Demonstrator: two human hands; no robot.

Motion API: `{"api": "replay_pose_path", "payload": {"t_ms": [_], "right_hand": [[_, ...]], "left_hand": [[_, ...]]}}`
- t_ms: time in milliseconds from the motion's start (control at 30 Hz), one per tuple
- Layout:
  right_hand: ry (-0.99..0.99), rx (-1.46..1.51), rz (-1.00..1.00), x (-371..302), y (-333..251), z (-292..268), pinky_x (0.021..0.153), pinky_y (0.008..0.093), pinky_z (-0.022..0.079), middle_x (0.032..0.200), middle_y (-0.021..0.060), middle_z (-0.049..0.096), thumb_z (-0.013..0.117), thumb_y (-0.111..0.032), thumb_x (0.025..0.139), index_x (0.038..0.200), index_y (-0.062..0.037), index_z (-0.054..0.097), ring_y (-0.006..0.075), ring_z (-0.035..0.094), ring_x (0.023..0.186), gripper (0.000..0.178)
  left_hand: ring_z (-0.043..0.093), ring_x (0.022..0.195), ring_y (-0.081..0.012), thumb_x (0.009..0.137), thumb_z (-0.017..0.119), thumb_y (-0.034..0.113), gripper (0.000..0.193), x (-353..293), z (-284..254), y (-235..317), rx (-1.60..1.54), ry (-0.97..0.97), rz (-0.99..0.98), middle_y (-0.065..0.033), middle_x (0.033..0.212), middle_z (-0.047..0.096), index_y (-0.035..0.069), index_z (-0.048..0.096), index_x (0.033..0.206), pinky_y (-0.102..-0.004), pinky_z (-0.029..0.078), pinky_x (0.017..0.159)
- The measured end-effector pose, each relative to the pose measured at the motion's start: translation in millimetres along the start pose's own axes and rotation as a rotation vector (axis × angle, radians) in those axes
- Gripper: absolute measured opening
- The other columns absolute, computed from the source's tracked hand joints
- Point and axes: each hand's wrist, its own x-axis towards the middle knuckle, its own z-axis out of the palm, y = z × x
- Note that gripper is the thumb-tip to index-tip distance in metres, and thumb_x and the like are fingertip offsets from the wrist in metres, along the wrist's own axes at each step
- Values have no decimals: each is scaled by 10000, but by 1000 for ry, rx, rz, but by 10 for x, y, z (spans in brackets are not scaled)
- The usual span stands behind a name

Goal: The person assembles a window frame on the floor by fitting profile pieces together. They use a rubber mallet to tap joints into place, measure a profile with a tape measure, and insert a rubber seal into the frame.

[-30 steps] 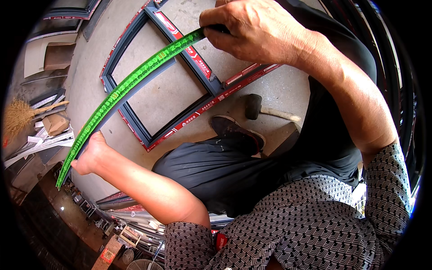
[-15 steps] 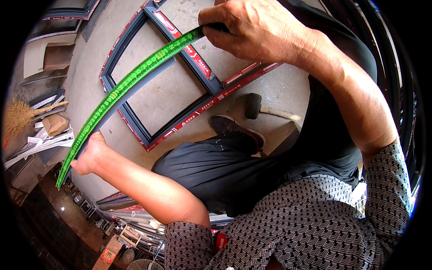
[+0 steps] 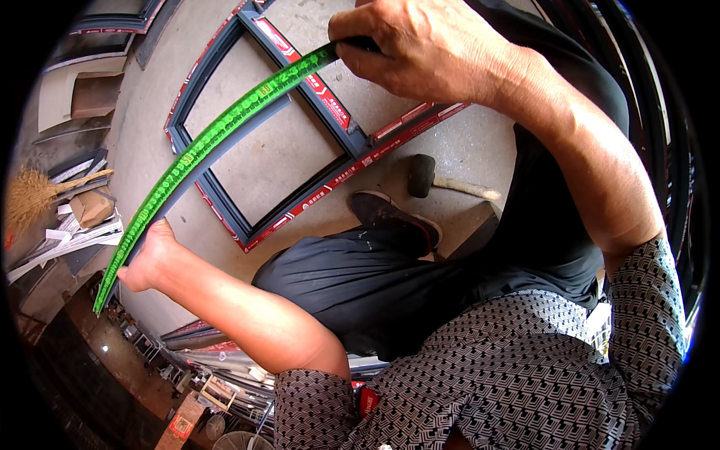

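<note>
A bright green tape measure blade [image 3: 217, 131] runs in a long curve from lower left to top centre, along a dark grey bar [image 3: 247, 122]. Near the lower end, my left hand [image 3: 152, 255] is closed around the bar from beneath, its fingers partly hidden. At the blade's upper end, my right hand [image 3: 409, 49] grips the tape measure; a black part shows under the fingers and the rest is covered. Below the blade, a dark frame with red-and-white film [image 3: 328, 184] lies on the floor, its crossbar [image 3: 319, 90] partly behind the blade.
A black-headed mallet with a wooden handle [image 3: 465, 186] lies on the concrete floor [image 3: 262, 161] beside my shoe [image 3: 394, 217]. At far left are a straw broom [image 3: 34, 199], a cardboard piece [image 3: 91, 206] and white strips [image 3: 71, 247]. More dark frames [image 3: 112, 19] sit at upper left.
</note>
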Motion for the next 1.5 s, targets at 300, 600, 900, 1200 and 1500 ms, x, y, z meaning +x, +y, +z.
{"api": "replay_pose_path", "payload": {"t_ms": [300, 600, 900, 1200, 1500], "right_hand": [[0, 14, 12, 1, 3, -1, 796, 441, 598, 852, 197, 720, 604, -229, 982, 1012, -15, 731, 362, 721, 875, 251], [-11, 36, 3, 8, -4, -39, 803, 443, 600, 860, 201, 721, 603, -225, 981, 1026, -13, 732, 362, 722, 883, 252], [9, 12, 3, 1, 17, 15, 808, 442, 601, 864, 196, 721, 597, -228, 985, 1040, -16, 732, 360, 721, 899, 257], [-34, 48, 25, 11, -21, -70, 803, 443, 601, 865, 200, 718, 599, -230, 984, 1029, -16, 728, 359, 720, 894, 254], [-24, 25, 24, 9, 2, -20, 797, 453, 597, 845, 209, 703, 597, -227, 981, 977, -8, 710, 376, 713, 877, 246]], "left_hand": [[446, 1374, -465, 1064, 306, 507, 697, 40, -10, 17, -20, -6, -13, -188, 1600, 391, 34, 367, 1573, -767, 446, 910], [439, 1383, -469, 1064, 313, 506, 694, 5, 15, 10, -23, 4, -8, -181, 1609, 386, 43, 365, 1578, -771, 435, 929], [550, 983, -354, 1060, 332, 497, 550, -96, 70, -14, 34, 26, 9, -194, 1190, 502, 15, 475, 1283, -587, 487, 695], [562, 914, -349, 1052, 345, 462, 502, -86, 76, -12, 32, 42, 9, -194, 1109, 512, 11, 484, 1221, -574, 486, 662], [549, 907, -349, 1060, 339, 471, 511, -67, 59, -16, 24, 46, 16, -199, 1103, 498, 0, 471, 1205, -571, 485, 668]]}}
